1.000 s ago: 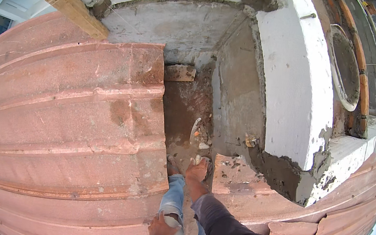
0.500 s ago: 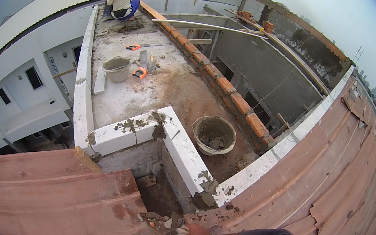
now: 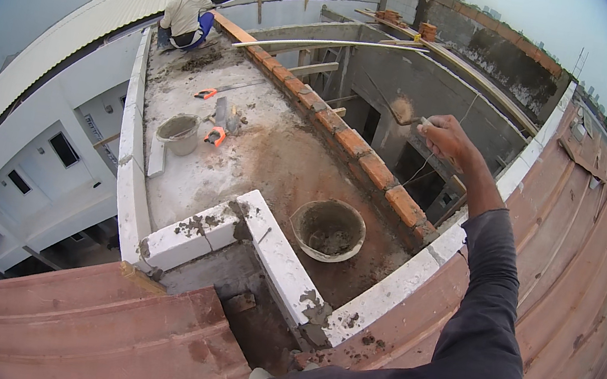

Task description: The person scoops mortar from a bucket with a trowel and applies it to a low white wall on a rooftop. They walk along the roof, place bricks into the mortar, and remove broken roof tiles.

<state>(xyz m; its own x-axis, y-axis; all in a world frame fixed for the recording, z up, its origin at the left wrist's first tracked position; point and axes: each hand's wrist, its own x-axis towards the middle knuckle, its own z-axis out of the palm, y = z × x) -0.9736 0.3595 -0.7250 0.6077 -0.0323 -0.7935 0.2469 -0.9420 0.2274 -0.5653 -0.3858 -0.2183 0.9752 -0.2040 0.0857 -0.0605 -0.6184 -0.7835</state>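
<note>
My right hand [image 3: 445,136] is raised high on an outstretched arm in a dark sleeve and is closed on the handle of a trowel [image 3: 405,111], whose blade carries a little mortar. Below it stands a round pan of grey mortar [image 3: 327,229] on the concrete slab. White blocks [image 3: 278,257] smeared with mortar form a corner just in front of me. My left hand does not show.
A row of red bricks [image 3: 361,153] edges the slab [image 3: 244,164] above an open room. A grey bucket [image 3: 179,132] and orange-handled tools [image 3: 214,136] lie further off. Another person [image 3: 186,16] squats at the slab's far end. Red roof tiles [image 3: 98,332] slope at left and right.
The view has swung up from the gap and my foot to the whole rooftop. My right arm has risen from low at the tiles to high in the air with the trowel.
</note>
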